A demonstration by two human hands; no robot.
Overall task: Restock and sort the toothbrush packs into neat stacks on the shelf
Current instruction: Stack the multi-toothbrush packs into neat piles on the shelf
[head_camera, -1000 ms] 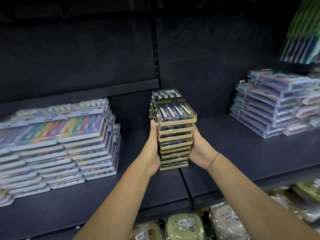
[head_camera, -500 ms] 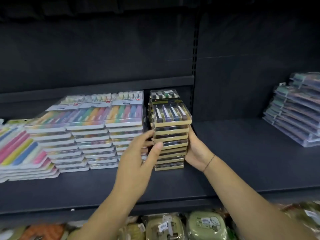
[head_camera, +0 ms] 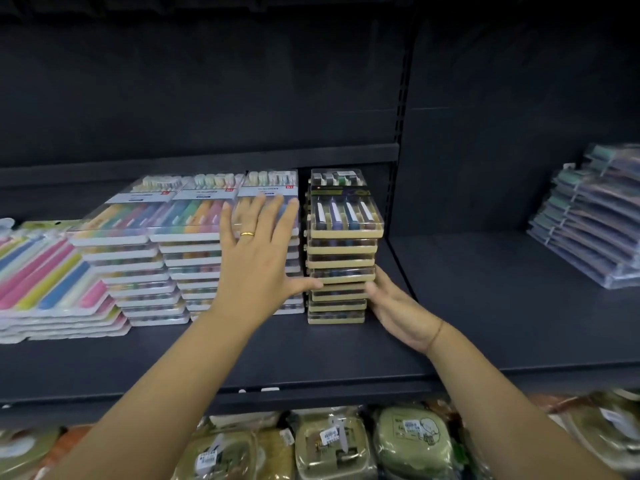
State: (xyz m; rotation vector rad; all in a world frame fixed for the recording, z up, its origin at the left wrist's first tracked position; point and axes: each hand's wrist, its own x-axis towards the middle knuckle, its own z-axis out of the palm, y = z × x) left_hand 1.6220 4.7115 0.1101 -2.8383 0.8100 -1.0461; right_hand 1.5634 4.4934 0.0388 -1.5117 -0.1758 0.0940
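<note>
The tall stack of toothbrush packs (head_camera: pixel 341 251) stands on the dark shelf (head_camera: pixel 311 355). It is just beside the pastel stacks (head_camera: pixel 194 258) on its left and close to the shelf post (head_camera: pixel 398 188) on its right.

Your left hand (head_camera: pixel 258 261) is wide open, with its fingers spread in front of the pastel packs. Only its thumb touches the tall stack's left side, about halfway up. Your right hand (head_camera: pixel 398 306) lies flat against the lower right side and presses it. It grips nothing.

The packs look like hard, smooth plastic boxes. Each one is likely light, but they can slide on each other, and a few stick out a bit. So push on both sides at once, low and in the middle, not at the top.

The shelf is flat and smooth, so the stack should slide easily. To the right there is bare shelf, then a leaning pile of purple packs (head_camera: pixel 588 220). Green bags (head_camera: pixel 408 441) sit on the shelf below.
</note>
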